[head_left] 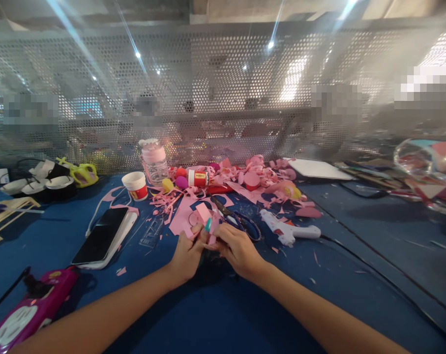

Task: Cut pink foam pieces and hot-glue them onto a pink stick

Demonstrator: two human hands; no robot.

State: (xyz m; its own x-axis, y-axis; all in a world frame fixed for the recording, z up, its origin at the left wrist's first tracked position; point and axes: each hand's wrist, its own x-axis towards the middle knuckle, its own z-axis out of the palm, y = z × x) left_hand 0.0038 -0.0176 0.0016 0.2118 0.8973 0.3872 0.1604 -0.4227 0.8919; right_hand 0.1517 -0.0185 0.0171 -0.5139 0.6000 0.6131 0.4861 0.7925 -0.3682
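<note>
Pink piece (203,213), ctr of fig., held up btwn both hands just above the table (215,314); its lower part is hidden by fingers. L hand (188,255): fingers curled in, thumb and fingertips closed on the piece; teal tip (208,224) at the thumb, nail or cover, can't tell. R hand (241,248): fingers bent together, tips pinching the same piece from the R side. Directly behind: scissors (247,226), dark-handled, partly on pink scraps (245,182), which form a heap w/ a paper cup on its side (198,178). R of hands: white glue gun (291,231), lying flat, w/ black cord. L: black phone (101,236) atop a white slab; beyond it, upright paper cup (134,186) near a clear bottle (154,160). Near L corner: magenta power strip (34,305), w/ plug in. Bkgd: perforated metal panel (223,64).
</note>
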